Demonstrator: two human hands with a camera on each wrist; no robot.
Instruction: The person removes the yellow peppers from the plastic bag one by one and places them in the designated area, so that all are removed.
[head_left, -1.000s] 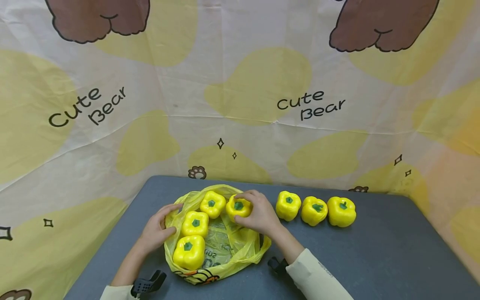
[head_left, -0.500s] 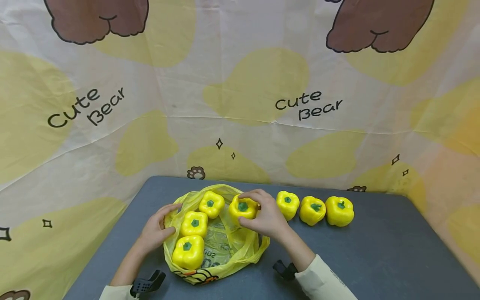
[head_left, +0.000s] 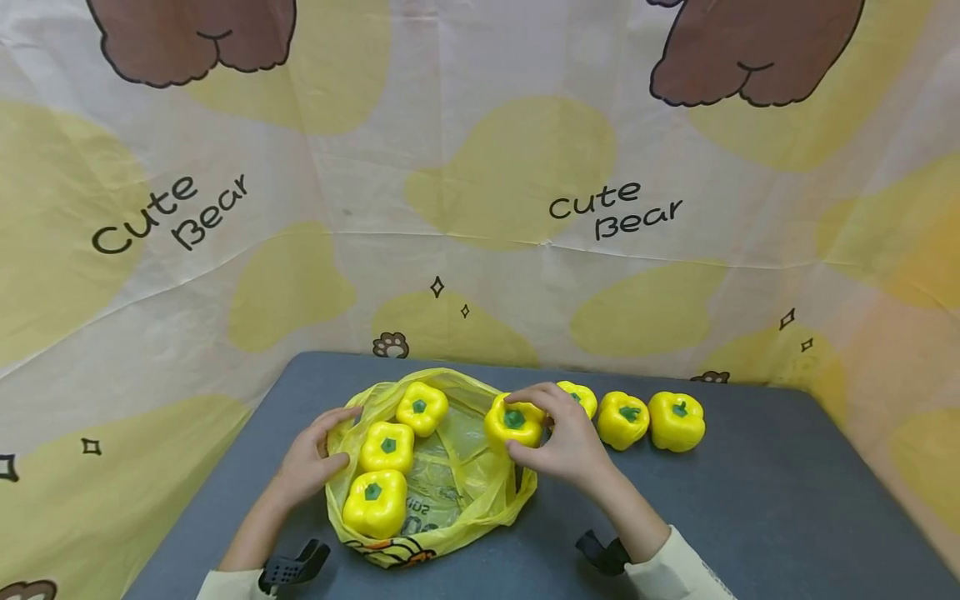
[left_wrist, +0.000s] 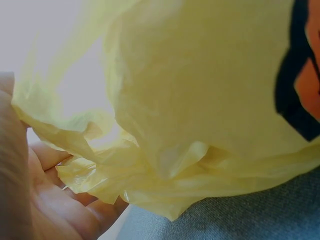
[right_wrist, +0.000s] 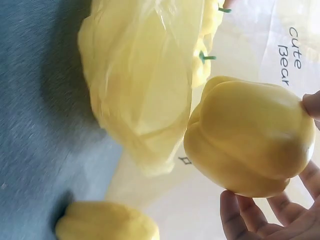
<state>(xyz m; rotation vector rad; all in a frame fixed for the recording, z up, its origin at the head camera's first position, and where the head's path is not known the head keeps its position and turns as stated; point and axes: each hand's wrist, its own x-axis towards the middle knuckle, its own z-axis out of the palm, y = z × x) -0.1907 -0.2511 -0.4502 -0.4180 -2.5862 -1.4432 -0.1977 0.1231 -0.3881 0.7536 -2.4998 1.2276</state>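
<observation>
My right hand (head_left: 566, 437) grips a yellow bell pepper (head_left: 513, 421) between thumb and fingers at the right rim of a yellow plastic bag (head_left: 480, 508). In the right wrist view, this bell pepper (right_wrist: 250, 137) is raised above the table beside the bag (right_wrist: 142, 75). My left hand (head_left: 311, 458) holds the bag's left side, its plastic (left_wrist: 100, 170) running between thumb and fingers in the left wrist view. Inside along the left lie three yellow bell peppers: a back one (head_left: 422, 409), a middle one (head_left: 387, 447) and a front one (head_left: 375, 503).
Right of the bag, three more yellow bell peppers stand in a row: one (head_left: 579, 396) partly behind my right hand, a middle one (head_left: 623, 420) and an end one (head_left: 677, 422). The grey table (head_left: 780, 500) ends at a printed cloth backdrop (head_left: 510, 175).
My right hand has moved rightward with its bell pepper, from over the bag's opening to its right rim. My left hand stays on the bag.
</observation>
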